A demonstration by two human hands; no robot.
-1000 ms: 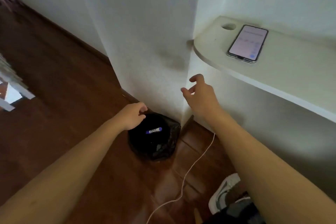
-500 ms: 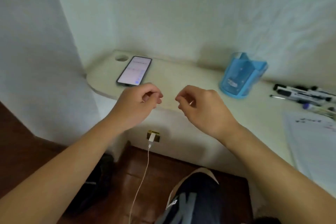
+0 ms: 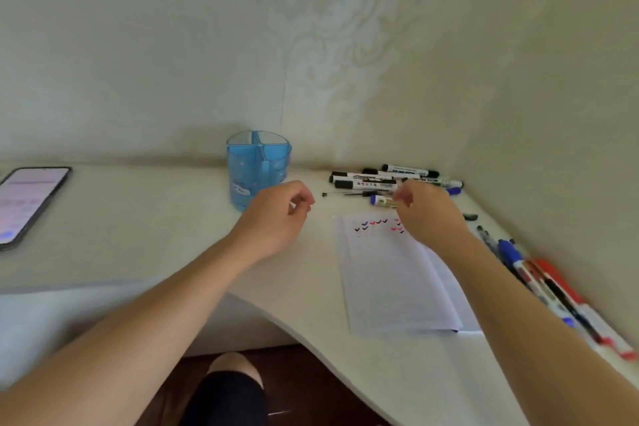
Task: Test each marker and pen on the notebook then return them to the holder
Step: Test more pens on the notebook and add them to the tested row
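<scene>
Holder [image 3: 256, 169]: round translucent blue plastic; left hand [image 3: 276, 216] loosely curled, empty; right hand [image 3: 428, 214] at markers [image 3: 366, 184], grip unclear.

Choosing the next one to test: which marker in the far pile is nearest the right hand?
The blue-capped marker lying alone just beyond the notebook, at the fingertips of the right hand; the black-capped markers lie farther back.

Red, blue, black ticks [image 3: 377, 225] on notebook [image 3: 397, 282]
</scene>
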